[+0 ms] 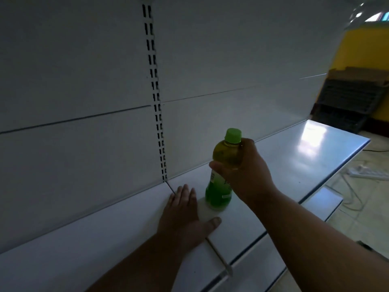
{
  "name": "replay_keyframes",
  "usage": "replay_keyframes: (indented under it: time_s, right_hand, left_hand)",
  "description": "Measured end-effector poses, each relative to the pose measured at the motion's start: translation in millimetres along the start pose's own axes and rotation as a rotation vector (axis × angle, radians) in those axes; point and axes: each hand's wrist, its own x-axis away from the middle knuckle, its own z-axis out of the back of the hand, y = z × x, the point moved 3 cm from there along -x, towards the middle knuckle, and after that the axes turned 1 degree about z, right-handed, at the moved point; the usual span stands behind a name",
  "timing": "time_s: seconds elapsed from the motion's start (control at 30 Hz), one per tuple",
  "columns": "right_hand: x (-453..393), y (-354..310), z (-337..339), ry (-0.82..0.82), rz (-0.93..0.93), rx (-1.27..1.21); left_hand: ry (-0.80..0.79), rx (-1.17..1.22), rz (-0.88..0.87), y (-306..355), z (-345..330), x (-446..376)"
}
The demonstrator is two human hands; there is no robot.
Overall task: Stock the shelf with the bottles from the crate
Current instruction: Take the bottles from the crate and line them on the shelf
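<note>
White shelf (126, 234) holds only one bottle (223, 171) so far, standing upright in my right hand (244, 175)'s closed grip; my left hand (183, 216) rests flat, empty, beside it. Crate unseen; stocking looks barely begun.

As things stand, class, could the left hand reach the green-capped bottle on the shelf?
Probably yes. The left hand lies flat on the shelf just beside the bottle, nothing between them, though the right hand already grips its upper part.
</note>
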Motion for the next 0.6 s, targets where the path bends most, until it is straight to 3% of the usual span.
replay_keyframes:
  time_s: [0.2,0.6]
  right_hand:
    - [15,26,-19,-0.124,-0.147,0.146]
    - [-64,26,-79,-0.12,-0.1,0.201]
  left_hand:
    - [0.08,0.001,-0.025,1,2,5]
    - [0.102,0.018,-0.006,1,-4,4]
